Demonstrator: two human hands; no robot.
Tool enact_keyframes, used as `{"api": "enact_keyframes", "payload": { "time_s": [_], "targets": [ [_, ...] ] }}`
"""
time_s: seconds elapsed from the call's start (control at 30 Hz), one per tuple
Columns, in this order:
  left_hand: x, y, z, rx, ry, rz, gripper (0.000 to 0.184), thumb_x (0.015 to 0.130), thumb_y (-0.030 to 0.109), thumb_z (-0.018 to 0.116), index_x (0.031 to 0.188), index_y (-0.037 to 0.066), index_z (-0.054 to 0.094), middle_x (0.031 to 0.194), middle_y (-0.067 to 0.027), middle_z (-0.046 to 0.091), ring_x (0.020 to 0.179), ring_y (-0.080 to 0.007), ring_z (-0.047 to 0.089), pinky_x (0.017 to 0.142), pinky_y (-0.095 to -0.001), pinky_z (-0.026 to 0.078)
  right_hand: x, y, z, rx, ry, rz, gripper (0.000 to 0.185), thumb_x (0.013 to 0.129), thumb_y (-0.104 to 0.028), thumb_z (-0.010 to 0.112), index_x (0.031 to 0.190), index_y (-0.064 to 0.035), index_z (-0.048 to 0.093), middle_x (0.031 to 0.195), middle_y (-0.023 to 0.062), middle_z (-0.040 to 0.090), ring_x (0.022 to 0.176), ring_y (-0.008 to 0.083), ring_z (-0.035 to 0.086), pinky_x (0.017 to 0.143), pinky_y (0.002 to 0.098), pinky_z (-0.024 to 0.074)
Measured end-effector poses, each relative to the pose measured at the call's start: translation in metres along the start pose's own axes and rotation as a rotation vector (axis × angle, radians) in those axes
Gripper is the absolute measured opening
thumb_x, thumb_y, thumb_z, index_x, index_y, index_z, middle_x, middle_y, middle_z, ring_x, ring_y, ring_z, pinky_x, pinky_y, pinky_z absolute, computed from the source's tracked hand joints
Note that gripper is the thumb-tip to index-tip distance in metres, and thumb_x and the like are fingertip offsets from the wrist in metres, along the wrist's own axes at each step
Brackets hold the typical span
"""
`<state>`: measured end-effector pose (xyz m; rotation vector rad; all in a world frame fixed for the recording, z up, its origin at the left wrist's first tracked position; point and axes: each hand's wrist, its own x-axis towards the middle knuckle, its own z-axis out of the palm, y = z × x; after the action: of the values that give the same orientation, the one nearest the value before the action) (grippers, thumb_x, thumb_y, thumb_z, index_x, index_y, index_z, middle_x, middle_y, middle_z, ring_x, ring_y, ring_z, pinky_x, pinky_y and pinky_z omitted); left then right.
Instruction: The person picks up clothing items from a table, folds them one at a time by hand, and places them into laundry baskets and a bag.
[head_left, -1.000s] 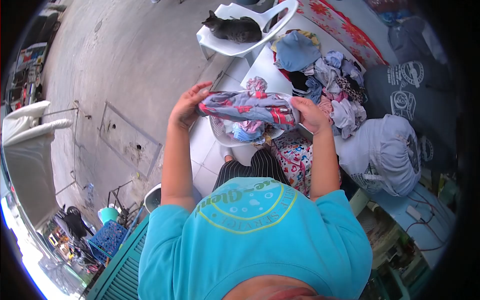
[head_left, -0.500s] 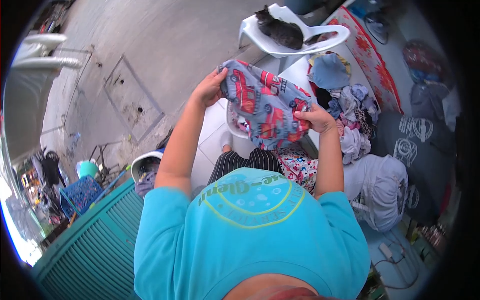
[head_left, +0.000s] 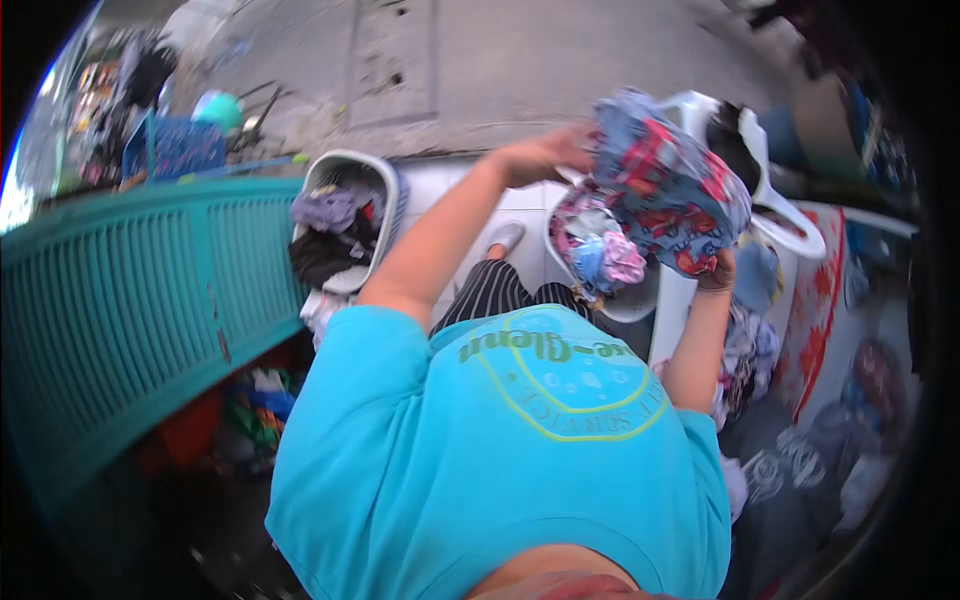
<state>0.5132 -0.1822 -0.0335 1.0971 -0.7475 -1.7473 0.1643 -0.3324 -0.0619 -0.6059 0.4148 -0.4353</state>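
A green shutter (head_left: 110, 280) stands at left, then a white basket (head_left: 388, 195) of clothes (head_left: 335, 212). A second basket (head_left: 632, 300), also holding clothes, sits ahead. Partly over it hangs the cloth (head_left: 672, 185), its upper-left edge pinched by the left hand (head_left: 552, 155), lower-right corner by the right hand (head_left: 716, 271).

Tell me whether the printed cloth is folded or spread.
Loosely spread, not folded: the printed cloth shows wide and rumpled between the left hand and right hand.
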Motion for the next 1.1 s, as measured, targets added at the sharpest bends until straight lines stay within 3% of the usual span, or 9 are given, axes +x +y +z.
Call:
{"api": "enact_keyframes", "payload": {
  "time_s": [0.1,0.2,0.33,0.43,0.5,0.57,0.9,1.0,1.1],
  "targets": [
    [-0.003,-0.068,-0.005,0.723,-0.082,-0.082,0.05,0.072,0.025,0.075,0.114,0.005,0.058,0.089,-0.0058,0.066,0.083,-0.0163,0.06,0.074,-0.0306,0.045,0.051,0.02,-0.001,-0.896,0.203,0.42,0.031,0.083,-0.006,0.055,0.113,0.0014,0.052,0.108,0.0083,0.06,0.095,0.0188,0.059,0.083,0.0326,0.0471],
    [-0.027,-0.11,-0.04,0.929,0.387,-0.146,0.036,0.077,0.031,0.068,0.098,0.002,0.064,0.079,-0.0071,0.065,0.073,-0.017,0.059,0.069,-0.0327,0.046,0.079,0.012,0.049,-0.543,0.441,0.125,0.023,0.088,-0.012,0.055,0.108,-0.0008,0.054,0.098,0.0068,0.059,0.088,0.0127,0.057,0.076,0.0273,0.0457],
    [-0.077,-0.126,-0.067,0.883,0.738,-0.188,0.037,0.081,0.037,0.062,0.094,0.003,0.063,0.071,-0.0045,0.062,0.068,-0.0186,0.057,0.065,-0.0341,0.046,0.105,0.036,0.069,-0.637,0.339,-0.065,0.023,0.09,-0.02,0.057,0.108,-0.0063,0.057,0.089,0.0002,0.063,0.077,0.0088,0.059,0.067,0.0224,0.0468],
    [-0.111,-0.134,-0.055,0.292,0.78,0.049,0.036,0.085,0.04,0.059,0.088,0.004,0.062,0.066,-0.0008,0.057,0.061,-0.0163,0.054,0.056,-0.0321,0.045,0.116,0.043,0.072,-0.918,0.376,0.062,0.025,0.091,-0.026,0.055,0.105,-0.0049,0.058,0.084,-0.0011,0.061,0.073,0.0058,0.054,0.065,0.0224,0.0443],
    [-0.149,-0.129,-0.06,0.07,0.341,-0.441,0.033,0.088,0.04,0.055,0.085,0.007,0.059,0.068,0.0014,0.055,0.057,-0.0108,0.05,0.049,-0.0261,0.041,0.12,0.046,0.052,-1.189,0.361,0.059,0.035,0.088,-0.036,0.06,0.099,-0.0031,0.06,0.081,-0.0009,0.061,0.069,0.0062,0.051,0.064,0.0237,0.043],
    [-0.172,-0.12,-0.07,0.186,0.53,-0.405,0.029,0.087,0.037,0.058,0.085,0.008,0.059,0.07,0.0021,0.054,0.056,-0.0084,0.049,0.047,-0.0239,0.039,0.122,0.057,0.034,-1.585,0.322,0.249,0.049,0.078,-0.046,0.067,0.093,0.0004,0.062,0.08,0.008,0.063,0.073,0.0151,0.056,0.068,0.0294,0.045],
    [-0.279,-0.065,-0.104,0.183,1.095,0.077,0.022,0.087,0.024,0.06,0.095,0.003,0.062,0.081,0.0015,0.058,0.07,-0.0061,0.051,0.062,-0.0214,0.041,0.061,0.174,-0.008,-1.218,-0.046,0.284,0.034,0.087,-0.029,0.061,0.112,-0.0068,0.056,0.094,0.0025,0.057,0.081,0.0096,0.052,0.067,0.0234,0.0428],
    [-0.327,-0.079,-0.141,0.073,1.341,0.142,0.022,0.087,0.026,0.06,0.09,0.005,0.064,0.076,0.001,0.059,0.063,-0.0063,0.049,0.055,-0.0219,0.039,0.009,0.167,-0.033,-1.084,0.239,0.683,0.036,0.087,-0.033,0.059,0.112,-0.0077,0.055,0.099,0.0029,0.057,0.084,0.0106,0.053,0.068,0.0289,0.0441],
    [-0.389,-0.136,-0.214,0.376,1.477,-0.244,0.031,0.085,0.03,0.061,0.093,0.0,0.064,0.075,-0.0039,0.062,0.065,-0.0108,0.056,0.056,-0.0264,0.044,-0.069,0.171,-0.096,-1.058,0.566,0.781,0.039,0.085,-0.038,0.059,0.11,-0.0083,0.057,0.098,0.0054,0.06,0.08,0.0165,0.057,0.066,0.0365,0.0465]
  ]
}}
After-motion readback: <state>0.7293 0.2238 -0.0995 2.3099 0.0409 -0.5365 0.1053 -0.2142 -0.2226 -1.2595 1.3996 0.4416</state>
